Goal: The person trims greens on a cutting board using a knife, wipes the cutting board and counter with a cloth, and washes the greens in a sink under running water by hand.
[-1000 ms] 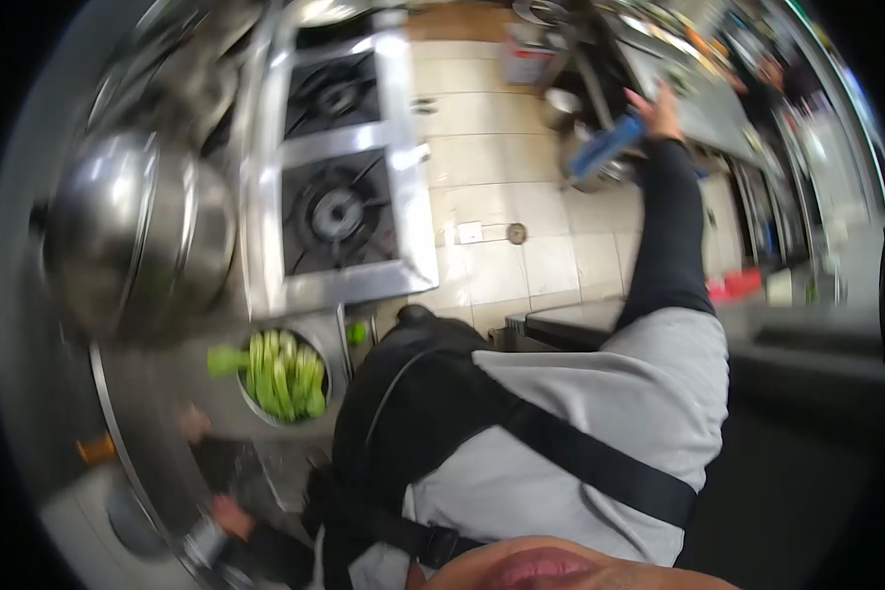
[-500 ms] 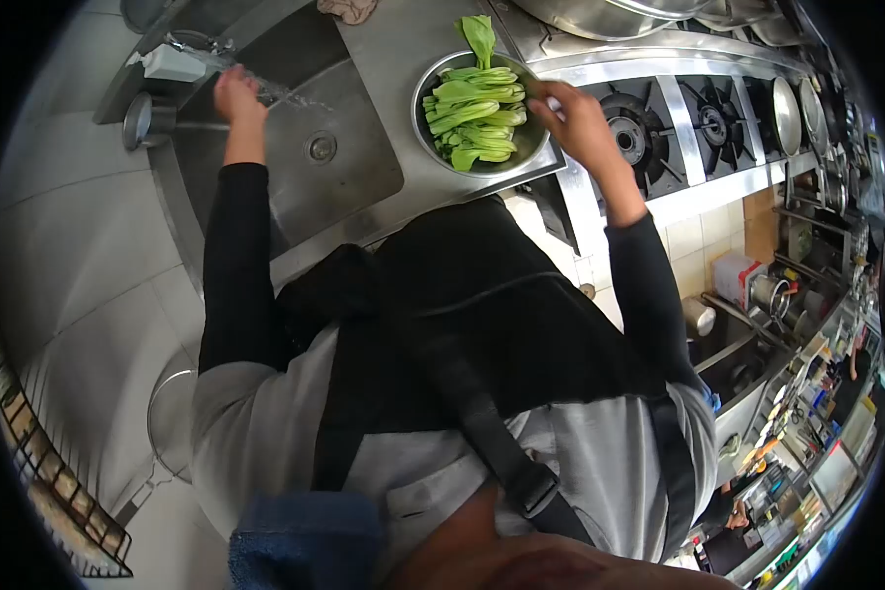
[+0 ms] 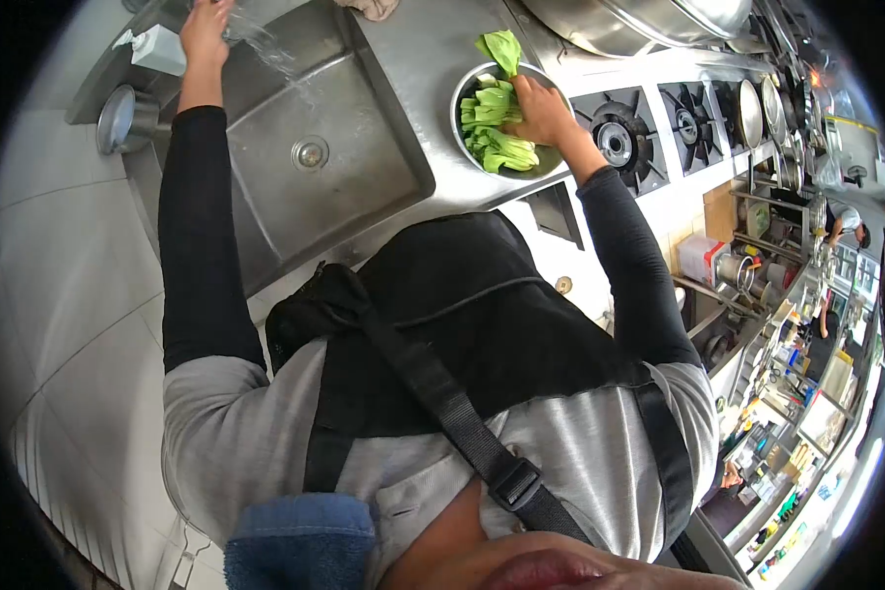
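Observation:
My left hand point(image 3: 205, 37) is at the faucet point(image 3: 228, 10) at the top edge, its fingers curled round the spout, partly hidden. A stream of water point(image 3: 264, 47) runs from beside it into the steel sink point(image 3: 364, 157). To the right, a round metal bowl point(image 3: 456, 116) on the counter holds green bok choy point(image 3: 492, 108), with one leaf standing over the far rim. My right hand point(image 3: 543, 110) reaches over the bowl's right side, fingers closed on the bok choy. The fingertips are hidden among the stalks.
A white bottle point(image 3: 157, 49) and a metal pot point(image 3: 128, 120) stand at the sink's left. A cloth point(image 3: 372, 8) lies behind the counter. Gas burners point(image 3: 615, 143) and large pans point(image 3: 639, 20) are to the right. Other people are at work farther right.
My left hand has moved away from me, up to the faucet. My right hand has gone from the bowl's rim into the bok choy. The whole view has shifted.

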`<state>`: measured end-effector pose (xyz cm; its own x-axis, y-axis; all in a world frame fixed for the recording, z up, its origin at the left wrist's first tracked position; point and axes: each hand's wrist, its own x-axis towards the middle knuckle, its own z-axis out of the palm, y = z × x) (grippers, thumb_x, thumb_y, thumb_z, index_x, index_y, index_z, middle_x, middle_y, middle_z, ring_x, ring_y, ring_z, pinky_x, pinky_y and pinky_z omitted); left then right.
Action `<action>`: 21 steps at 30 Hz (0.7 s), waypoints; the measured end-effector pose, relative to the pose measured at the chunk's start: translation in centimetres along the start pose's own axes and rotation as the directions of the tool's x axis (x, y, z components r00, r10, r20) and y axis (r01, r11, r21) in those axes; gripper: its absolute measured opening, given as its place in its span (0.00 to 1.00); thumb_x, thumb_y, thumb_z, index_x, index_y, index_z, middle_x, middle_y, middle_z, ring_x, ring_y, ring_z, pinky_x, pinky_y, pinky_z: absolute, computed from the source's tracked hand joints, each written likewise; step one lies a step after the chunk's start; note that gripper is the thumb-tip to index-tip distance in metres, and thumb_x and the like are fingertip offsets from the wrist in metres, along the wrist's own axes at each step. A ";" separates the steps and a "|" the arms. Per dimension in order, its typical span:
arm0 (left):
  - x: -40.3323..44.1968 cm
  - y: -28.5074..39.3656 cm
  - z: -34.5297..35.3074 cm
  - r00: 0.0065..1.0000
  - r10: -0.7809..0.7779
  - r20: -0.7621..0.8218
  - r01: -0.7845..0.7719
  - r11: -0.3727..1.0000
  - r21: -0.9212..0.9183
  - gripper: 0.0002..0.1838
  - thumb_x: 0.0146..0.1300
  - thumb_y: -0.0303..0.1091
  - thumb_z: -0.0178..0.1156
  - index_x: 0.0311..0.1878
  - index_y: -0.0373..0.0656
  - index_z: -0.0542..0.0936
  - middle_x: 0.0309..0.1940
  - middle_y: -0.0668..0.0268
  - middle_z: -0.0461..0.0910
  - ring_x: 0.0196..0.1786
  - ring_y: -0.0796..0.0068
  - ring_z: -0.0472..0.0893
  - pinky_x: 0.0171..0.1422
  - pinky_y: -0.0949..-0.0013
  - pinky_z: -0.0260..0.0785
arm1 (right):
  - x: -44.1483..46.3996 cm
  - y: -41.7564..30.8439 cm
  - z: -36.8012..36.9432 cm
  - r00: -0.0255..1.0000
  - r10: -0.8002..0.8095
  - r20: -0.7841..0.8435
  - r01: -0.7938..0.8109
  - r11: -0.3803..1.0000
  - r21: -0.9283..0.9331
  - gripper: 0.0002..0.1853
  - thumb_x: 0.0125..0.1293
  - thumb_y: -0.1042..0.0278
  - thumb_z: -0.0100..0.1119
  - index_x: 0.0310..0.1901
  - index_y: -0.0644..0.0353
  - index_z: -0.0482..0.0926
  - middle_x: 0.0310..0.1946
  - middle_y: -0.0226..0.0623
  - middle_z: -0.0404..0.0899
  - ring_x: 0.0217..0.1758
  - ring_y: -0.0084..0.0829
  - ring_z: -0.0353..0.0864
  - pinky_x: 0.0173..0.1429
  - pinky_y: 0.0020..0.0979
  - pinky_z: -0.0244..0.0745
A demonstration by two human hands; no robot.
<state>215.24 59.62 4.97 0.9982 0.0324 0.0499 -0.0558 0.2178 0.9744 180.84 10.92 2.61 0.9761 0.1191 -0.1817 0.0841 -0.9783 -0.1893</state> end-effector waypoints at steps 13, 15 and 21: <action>2.7 -10.3 -0.1 0.915 -0.346 0.208 0.393 0.880 -0.267 0.24 0.74 0.48 0.46 0.62 0.42 0.76 0.61 0.57 0.78 0.61 0.56 0.79 0.60 0.51 0.74 | 4.0 -2.4 -14.5 0.985 -0.169 -0.036 0.115 0.488 0.865 0.25 0.57 0.71 0.66 0.57 0.68 0.75 0.42 0.33 0.82 0.45 0.23 0.79 0.47 0.24 0.73; 2.4 -10.3 0.6 0.929 -0.360 0.088 0.370 0.901 -0.225 0.23 0.76 0.49 0.45 0.58 0.43 0.78 0.55 0.57 0.82 0.55 0.56 0.81 0.54 0.53 0.76 | 9.1 -5.1 -14.2 0.956 -0.292 0.036 0.100 0.436 0.894 0.22 0.61 0.68 0.65 0.55 0.67 0.75 0.42 0.35 0.82 0.44 0.26 0.81 0.46 0.24 0.75; -11.0 -2.1 4.4 0.780 -0.507 0.367 0.626 0.630 -0.460 0.47 0.65 0.72 0.50 0.70 0.35 0.65 0.68 0.54 0.70 0.69 0.51 0.70 0.77 0.36 0.51 | 26.4 -19.9 -7.1 0.852 -0.454 0.259 -0.197 0.180 0.964 0.22 0.66 0.61 0.64 0.56 0.66 0.75 0.44 0.38 0.82 0.42 0.28 0.84 0.45 0.32 0.82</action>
<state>204.50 54.53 3.32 0.8144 -0.4434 -0.3742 0.5801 0.6063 0.5440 206.31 32.34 8.41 0.7417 0.5900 -0.3191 -0.3706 -0.0360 -0.9281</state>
